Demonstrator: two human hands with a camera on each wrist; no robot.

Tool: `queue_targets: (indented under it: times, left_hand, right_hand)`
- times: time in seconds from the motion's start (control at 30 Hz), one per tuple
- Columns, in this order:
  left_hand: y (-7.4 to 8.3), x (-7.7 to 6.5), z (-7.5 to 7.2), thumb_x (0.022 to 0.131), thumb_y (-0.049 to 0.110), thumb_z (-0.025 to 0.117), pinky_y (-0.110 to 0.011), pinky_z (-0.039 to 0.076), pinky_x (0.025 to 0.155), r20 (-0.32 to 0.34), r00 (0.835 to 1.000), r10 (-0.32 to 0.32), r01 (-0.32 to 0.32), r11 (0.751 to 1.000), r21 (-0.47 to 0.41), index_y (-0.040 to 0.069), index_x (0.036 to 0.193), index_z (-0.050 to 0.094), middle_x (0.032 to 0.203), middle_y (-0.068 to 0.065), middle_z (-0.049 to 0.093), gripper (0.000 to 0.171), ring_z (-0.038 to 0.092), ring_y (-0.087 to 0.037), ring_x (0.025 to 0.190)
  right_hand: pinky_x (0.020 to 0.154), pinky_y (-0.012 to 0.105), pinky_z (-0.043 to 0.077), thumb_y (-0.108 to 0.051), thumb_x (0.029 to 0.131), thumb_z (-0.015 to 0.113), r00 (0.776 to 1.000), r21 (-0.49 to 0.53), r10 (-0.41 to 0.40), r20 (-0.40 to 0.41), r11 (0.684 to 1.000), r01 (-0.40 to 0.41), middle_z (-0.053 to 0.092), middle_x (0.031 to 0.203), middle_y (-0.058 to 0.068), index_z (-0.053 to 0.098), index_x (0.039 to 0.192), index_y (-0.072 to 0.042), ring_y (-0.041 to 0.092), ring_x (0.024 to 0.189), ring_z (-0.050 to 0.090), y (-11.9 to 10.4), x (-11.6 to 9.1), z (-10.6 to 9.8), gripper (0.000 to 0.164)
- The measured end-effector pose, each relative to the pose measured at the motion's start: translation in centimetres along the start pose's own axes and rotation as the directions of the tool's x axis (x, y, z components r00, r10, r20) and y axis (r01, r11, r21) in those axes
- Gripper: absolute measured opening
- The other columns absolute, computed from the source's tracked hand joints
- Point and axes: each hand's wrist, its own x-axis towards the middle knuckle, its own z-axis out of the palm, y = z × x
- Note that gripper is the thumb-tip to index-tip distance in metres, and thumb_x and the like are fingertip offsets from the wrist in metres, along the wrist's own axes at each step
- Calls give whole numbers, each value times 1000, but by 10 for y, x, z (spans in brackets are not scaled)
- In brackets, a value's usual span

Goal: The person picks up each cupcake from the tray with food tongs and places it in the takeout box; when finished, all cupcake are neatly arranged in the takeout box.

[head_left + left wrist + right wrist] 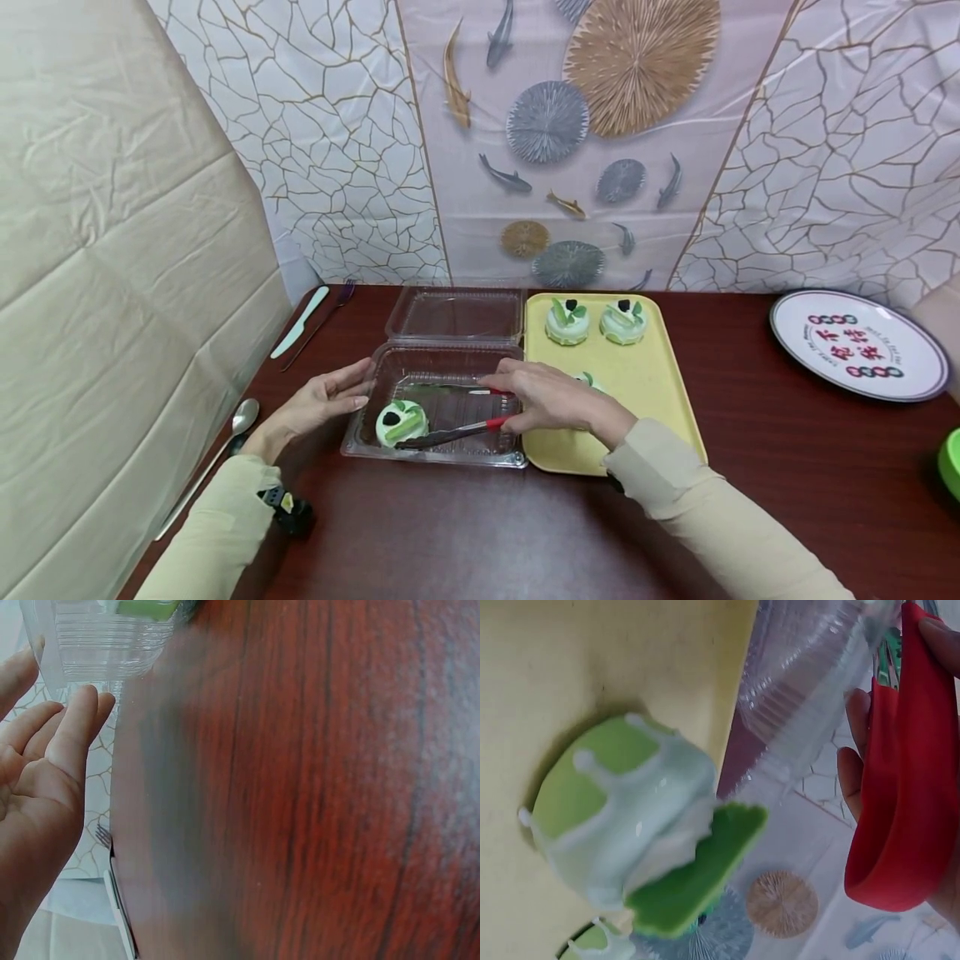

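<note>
My right hand [558, 400] grips tongs [459, 432] with red handles [901, 817]. Their dark arms are spread, one on the near side of a small green-and-white cake [402, 423], the other behind it. This cake, topped with a dark berry and green slices, sits at the front left inside a clear plastic box [435, 457]. Fingers of my left hand [322, 404] are extended at the box's left wall. In the right wrist view another cake [626, 802] stands close below the right hand; in the head view that hand mostly hides it.
Right of the box lies a yellow tray [667, 417] with two more cakes [567, 323] at its back. The box's lid [459, 312] is folded back. A knife [302, 321], fork [322, 321] and spoon [243, 417] lie left; a plate [858, 346] and green item [951, 462] are right.
</note>
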Motion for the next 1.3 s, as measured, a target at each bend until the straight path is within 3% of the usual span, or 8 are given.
queue_targets:
  times: [0.13,0.3,0.47,0.6,0.77,0.9,1.13,1.3]
  left_hand:
    - [0,0,0,96,10,61,-9,43,95,0,1000,-1,1,1000,-3,-3,155,13,160,-28,16,78,48,14,121]
    - [0,2,0,96,8,61,-9,43,95,5,1000,14,-14,1000,-25,-5,154,12,159,-30,14,77,49,15,119]
    - [0,3,1,96,4,59,-9,44,95,22,999,45,-44,997,-63,-9,153,9,158,-33,9,76,50,13,120]
    - [1,3,1,96,6,59,-9,43,95,11,1000,29,-29,999,-43,-8,153,11,159,-32,11,76,50,14,119]
    - [2,3,1,96,5,59,-9,44,95,17,999,45,-44,999,-19,-8,153,12,158,-32,12,75,49,14,120]
    - [1,4,0,97,2,56,-10,44,96,41,996,77,-75,996,-55,-10,152,9,157,-34,9,74,48,12,122]
    - [2,1,0,96,7,60,-10,44,95,9,1000,15,-15,1000,-7,-4,155,12,159,-29,15,76,48,15,119]
    - [0,2,1,97,5,58,-10,45,94,8,999,34,-34,999,2,-6,154,13,159,-29,14,74,48,15,119]
  right_hand:
    - [72,24,47,-15,75,79,999,-5,-25,-41,1000,25,62,101,5,61,130,-1,12,80,53,2,-10,-9,59]
    - [78,29,51,-11,77,77,983,12,-66,-172,998,69,63,106,6,60,131,-1,14,89,57,13,-36,-18,57]
    - [82,20,47,-8,75,82,928,2,-51,-369,998,56,64,110,6,61,129,-3,8,96,53,36,-84,-28,59]
    - [78,10,40,-4,67,86,889,-2,26,-457,1000,-30,62,106,1,61,128,-4,0,93,49,56,-133,-30,65]
    - [59,12,36,0,66,86,882,38,129,-454,991,-126,57,104,-3,60,128,-4,-2,84,43,79,-185,-21,68]
    - [57,13,34,1,65,86,884,44,152,-443,988,-148,57,107,-5,60,129,-6,-4,88,43,87,-210,-11,69]
    - [55,11,36,-2,67,86,904,61,164,-396,986,-152,57,105,-4,60,128,-8,-3,82,45,94,-217,-2,66]
    - [52,10,34,-3,69,85,919,71,153,-364,988,-137,56,103,-3,62,124,-4,-5,72,44,101,-214,6,60]
